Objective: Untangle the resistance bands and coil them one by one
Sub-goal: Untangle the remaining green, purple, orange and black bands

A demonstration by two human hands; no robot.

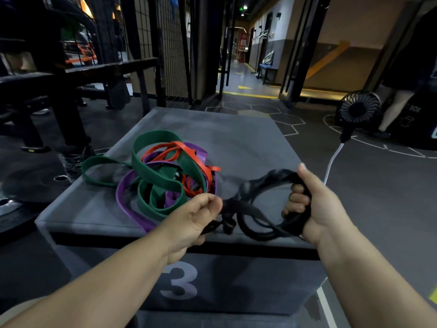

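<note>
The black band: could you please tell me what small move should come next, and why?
Probably wind the end pinched by the left hand round the loops the right hand grips: the black band looks clear of the green, red and purple tangle on the box, but its coil is unfinished.

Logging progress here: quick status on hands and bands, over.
Left hand pinches black band, right hand grips its coil. Green band, red band, purple band tangled on grey box. Nothing blocking.
</note>
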